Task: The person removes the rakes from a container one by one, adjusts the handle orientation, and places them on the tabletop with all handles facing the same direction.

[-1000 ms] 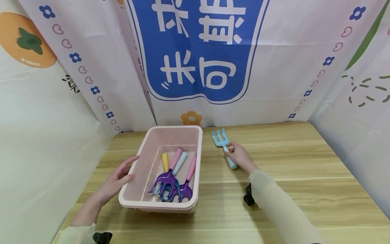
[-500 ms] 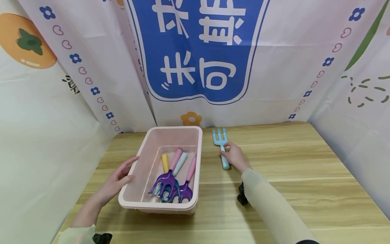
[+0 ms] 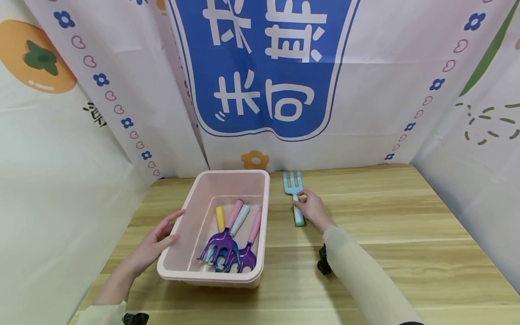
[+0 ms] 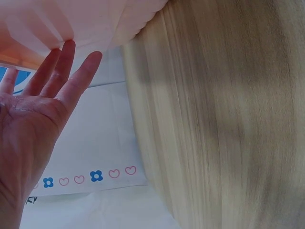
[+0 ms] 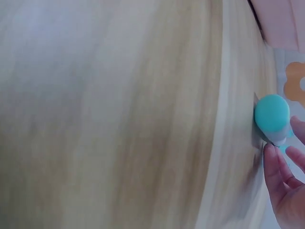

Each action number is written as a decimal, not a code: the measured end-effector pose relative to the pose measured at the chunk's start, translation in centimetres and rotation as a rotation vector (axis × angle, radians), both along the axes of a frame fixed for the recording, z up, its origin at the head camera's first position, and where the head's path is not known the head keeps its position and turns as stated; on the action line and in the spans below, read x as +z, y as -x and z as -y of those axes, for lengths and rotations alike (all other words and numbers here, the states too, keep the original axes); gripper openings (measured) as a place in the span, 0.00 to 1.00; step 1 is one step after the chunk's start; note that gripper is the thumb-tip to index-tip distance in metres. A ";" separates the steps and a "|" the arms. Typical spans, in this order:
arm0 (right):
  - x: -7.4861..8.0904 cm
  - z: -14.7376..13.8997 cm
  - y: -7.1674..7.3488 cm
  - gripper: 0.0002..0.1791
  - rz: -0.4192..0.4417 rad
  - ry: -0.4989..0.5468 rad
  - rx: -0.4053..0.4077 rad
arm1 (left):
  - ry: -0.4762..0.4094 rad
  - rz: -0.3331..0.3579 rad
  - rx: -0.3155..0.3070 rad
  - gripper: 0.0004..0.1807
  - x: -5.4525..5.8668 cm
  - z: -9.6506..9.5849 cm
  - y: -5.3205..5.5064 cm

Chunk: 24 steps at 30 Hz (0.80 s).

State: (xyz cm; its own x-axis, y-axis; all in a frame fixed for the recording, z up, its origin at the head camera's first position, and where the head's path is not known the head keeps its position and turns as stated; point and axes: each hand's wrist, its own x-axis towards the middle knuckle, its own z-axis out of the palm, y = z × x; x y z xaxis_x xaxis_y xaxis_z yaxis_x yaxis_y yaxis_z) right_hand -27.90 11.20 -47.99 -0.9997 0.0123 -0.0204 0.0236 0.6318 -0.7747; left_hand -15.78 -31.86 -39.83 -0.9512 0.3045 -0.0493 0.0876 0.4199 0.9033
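A light blue hand fork [image 3: 297,205] lies to the right of the pink bin, its three tines toward the back wall. My right hand [image 3: 313,208] pinches its handle between thumb and fingers. In the right wrist view the rounded end of that handle [image 5: 272,113] points at the camera, close over the wood. My left hand [image 3: 156,241] rests its fairly straight fingers against the left side of the pink bin [image 3: 211,275]. From the left wrist, the left fingertips [image 4: 69,45] meet the bin's outer wall.
Inside the bin lie small hand rakes: purple heads [image 3: 221,241] with pink handles, a blue head with a pale blue handle [image 3: 240,219], and a yellow handle [image 3: 220,218]. The wooden table [image 3: 386,234] ends at a printed cloth wall [image 3: 345,149] behind.
The hand fork has turned from slanting to nearly straight, its handle end swinging left with my right hand. My left hand and the bin stay put.
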 end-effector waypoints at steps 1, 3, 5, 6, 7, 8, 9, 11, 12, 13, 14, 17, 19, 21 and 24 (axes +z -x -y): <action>0.0 -0.1 -0.1 0.20 -0.007 -0.001 0.001 | -0.004 0.000 -0.003 0.34 0.0 0.0 0.0; 0.2 -0.3 -0.1 0.20 -0.022 0.004 0.007 | -0.018 -0.001 -0.012 0.34 -0.1 0.1 0.0; 0.4 -0.4 -0.2 0.21 -0.037 0.009 0.022 | -0.028 0.003 -0.015 0.34 -0.2 0.2 0.0; 0.4 -0.5 -0.2 0.22 -0.048 0.017 0.031 | -0.028 0.004 -0.015 0.34 -0.3 0.2 0.0; 0.5 -0.6 -0.2 0.22 -0.056 0.026 0.039 | -0.029 0.006 -0.013 0.34 -0.3 0.2 0.0; 0.6 -0.6 -0.3 0.23 -0.065 0.038 0.046 | -0.033 0.008 -0.016 0.34 -0.3 0.3 0.0; 0.8 -0.7 -0.4 0.23 -0.072 0.054 0.051 | -0.036 0.011 -0.015 0.34 -0.3 0.3 0.0; 1.2 -0.8 -0.6 0.24 -0.091 0.078 0.059 | -0.044 0.010 -0.021 0.34 -0.4 0.3 0.1; 1.4 -0.9 -0.7 0.24 -0.099 0.088 0.060 | -0.043 0.009 -0.021 0.34 -0.4 0.3 0.1; 1.6 -0.9 -0.8 0.24 -0.108 0.097 0.063 | -0.048 0.010 -0.022 0.34 -0.4 0.3 0.1; 1.8 -0.9 -0.9 0.25 -0.116 0.107 0.066 | -0.055 0.007 -0.027 0.34 -0.5 0.3 0.1; 2.5 -1.0 -1.3 0.24 -0.141 0.144 0.073 | -0.056 0.000 -0.029 0.34 -0.5 0.3 0.1; 3.0 -1.1 -1.6 0.24 -0.153 0.188 0.080 | -0.058 -0.006 -0.032 0.33 -0.5 0.4 0.0; 3.8 -1.1 -2.0 0.24 -0.161 0.247 0.094 | -0.058 -0.008 -0.037 0.33 -0.5 0.4 0.0; 5.2 -1.1 -2.5 0.24 -0.180 0.319 0.134 | -0.071 -0.006 -0.042 0.33 -0.5 0.3 0.1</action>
